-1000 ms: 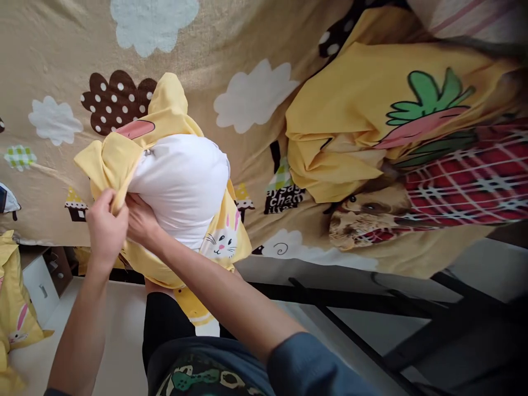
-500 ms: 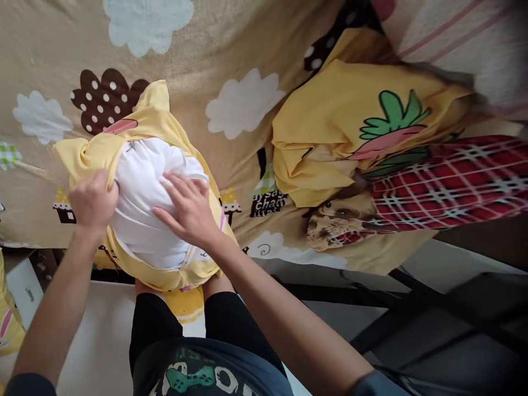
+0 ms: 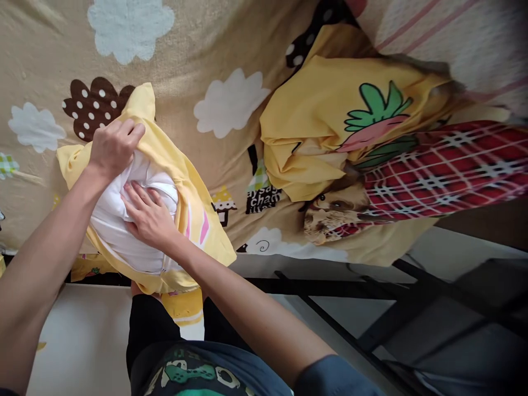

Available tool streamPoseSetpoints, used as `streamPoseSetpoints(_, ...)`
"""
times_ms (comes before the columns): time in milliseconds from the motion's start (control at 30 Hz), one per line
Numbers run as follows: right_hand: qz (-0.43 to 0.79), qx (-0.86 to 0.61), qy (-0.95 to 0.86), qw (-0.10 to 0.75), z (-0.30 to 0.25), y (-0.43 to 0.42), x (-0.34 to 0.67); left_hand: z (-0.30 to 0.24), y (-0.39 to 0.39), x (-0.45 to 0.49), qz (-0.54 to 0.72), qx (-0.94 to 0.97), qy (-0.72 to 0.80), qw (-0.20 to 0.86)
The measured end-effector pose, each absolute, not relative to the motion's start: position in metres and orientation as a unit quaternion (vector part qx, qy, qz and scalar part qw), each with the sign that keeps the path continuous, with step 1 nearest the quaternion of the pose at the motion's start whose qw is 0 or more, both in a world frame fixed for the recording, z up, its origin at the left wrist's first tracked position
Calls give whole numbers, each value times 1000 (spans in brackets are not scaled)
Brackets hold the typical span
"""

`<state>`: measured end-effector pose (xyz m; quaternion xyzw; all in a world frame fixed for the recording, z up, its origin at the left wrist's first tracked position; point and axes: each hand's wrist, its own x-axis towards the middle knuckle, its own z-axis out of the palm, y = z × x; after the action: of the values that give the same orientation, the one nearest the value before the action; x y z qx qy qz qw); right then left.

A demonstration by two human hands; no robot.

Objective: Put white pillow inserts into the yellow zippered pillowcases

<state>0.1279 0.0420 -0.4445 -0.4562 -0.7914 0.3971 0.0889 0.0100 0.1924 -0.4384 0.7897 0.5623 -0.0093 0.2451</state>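
Observation:
A white pillow (image 3: 111,220) sits partly inside a yellow pillowcase (image 3: 214,236) at the near edge of the bed. Through the case's wide opening the white filling shows; pink rabbit-ear shapes are printed on its right side. At the far rim of the opening, my left hand (image 3: 115,144) is closed on the pillowcase fabric, fingers curled over the edge. My right hand (image 3: 150,217) lies flat on the white pillow inside the opening, its fingers spread and pressing into it.
The bedsheet (image 3: 177,71) is beige with cloud prints. To the right lie a crumpled yellow cloth (image 3: 305,121) with a carrot print and a red plaid cloth (image 3: 445,176) with a dog's-head print. A dark metal frame (image 3: 322,313) stands beyond the bed edge.
My left hand has moved from the left side of the opening up to its far rim. My right hand has shifted left across the white pillow, and the case's right side has spread out.

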Motion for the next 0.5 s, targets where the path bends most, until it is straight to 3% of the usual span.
streamPoseSetpoints(133,441,-438,-774,120,-476,74,148,-414,182,-8,-17,777,593,212)
streamPoseSetpoints(267,405,-538,-730,120,-480,74,158,-405,181,-32,-21,742,654,145)
streamPoseSetpoints(500,291,-582,-753,98,-420,-71,137,-365,156,-57,141,699,696,85)
